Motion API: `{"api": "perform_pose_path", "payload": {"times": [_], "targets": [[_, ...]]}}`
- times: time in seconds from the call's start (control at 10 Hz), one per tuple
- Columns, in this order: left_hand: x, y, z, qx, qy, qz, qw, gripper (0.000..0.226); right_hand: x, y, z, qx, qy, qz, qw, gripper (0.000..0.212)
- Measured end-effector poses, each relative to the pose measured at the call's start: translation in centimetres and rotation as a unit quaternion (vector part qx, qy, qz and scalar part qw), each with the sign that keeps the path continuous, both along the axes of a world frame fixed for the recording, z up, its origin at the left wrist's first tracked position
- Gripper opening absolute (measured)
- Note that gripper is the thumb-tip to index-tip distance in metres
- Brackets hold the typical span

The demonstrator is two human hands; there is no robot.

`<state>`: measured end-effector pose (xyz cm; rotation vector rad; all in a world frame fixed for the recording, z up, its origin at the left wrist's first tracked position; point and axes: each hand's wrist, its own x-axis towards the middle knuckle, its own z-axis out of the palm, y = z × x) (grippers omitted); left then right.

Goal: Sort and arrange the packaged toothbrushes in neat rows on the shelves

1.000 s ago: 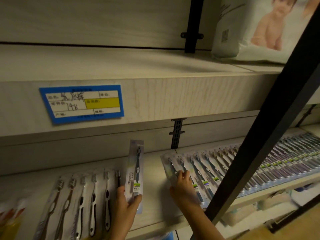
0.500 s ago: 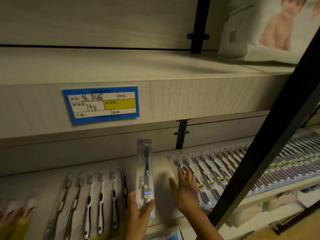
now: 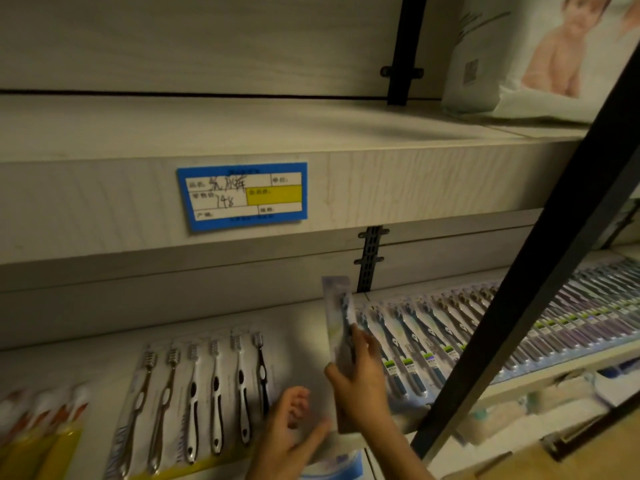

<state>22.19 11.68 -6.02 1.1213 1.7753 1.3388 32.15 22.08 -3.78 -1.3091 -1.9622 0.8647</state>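
Passed packaged toothbrush (image 3: 337, 306) from left hand (image 3: 287, 431) to right hand (image 3: 360, 386). Held it nearly upright in a grasping right grip, above the shelf (image 3: 301, 341), just beside the overlapping row of matching packs (image 3: 415, 341). Kept left grip released, fingers loose, near the black-and-white brushes (image 3: 207, 393).

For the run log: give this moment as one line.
right hand: grips toothbrush pack | left hand: open, below pack | pack: at left end of toothbrush row
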Motion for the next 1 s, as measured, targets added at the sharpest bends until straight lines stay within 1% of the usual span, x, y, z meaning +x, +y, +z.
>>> {"api": "perform_pose_path", "payload": {"times": [0.1,0.2,0.3,0.4,0.5,0.6,0.7,0.8,0.9,1.0], "targets": [[-1.4,-0.2,0.9,0.022,-0.048,0.052,0.997,0.031,0.3,2.6,-0.7,0.008,-0.077,0.005,0.997,0.075],[-2.9,-0.4,1.0,0.037,-0.040,0.041,0.998,0.027,0.2,3.8,-1.9,0.003,-0.198,0.015,0.980,0.072],[-3.2,-0.7,1.1,0.026,-0.025,0.041,0.998,0.025,0.2,4.3,-3.0,0.006,-0.245,0.006,0.970,0.070],[-3.3,-1.1,0.9,0.020,-0.022,0.028,0.999,0.027,0.5,4.3,-3.8,0.008,-0.258,0.007,0.966,0.067],[-3.3,-1.3,1.1,0.011,-0.025,0.029,0.999,0.027,0.9,4.2,-4.4,0.009,-0.222,-0.001,0.975,0.067],[-3.5,-1.3,1.1,0.003,-0.033,0.029,0.999,0.026,1.3,4.6,-4.7,0.025,-0.210,0.000,0.977,0.066],[-3.7,-1.3,1.4,0.002,-0.043,0.045,0.998,0.025,1.3,4.8,-5.0,0.019,-0.210,-0.003,0.977,0.059],[-3.6,-1.3,1.6,0.010,-0.042,0.047,0.998,0.024,1.2,4.4,-6.2,0.044,-0.268,0.003,0.963,0.062],[-3.6,-1.3,1.5,0.011,-0.046,0.051,0.998,0.024,1.4,3.9,-6.7,0.059,-0.287,-0.017,0.956,0.060],[-3.1,-1.0,1.6,0.033,-0.038,0.053,0.997,0.021,1.2,4.1,-7.3,0.109,-0.321,-0.015,0.941,0.068]]}}
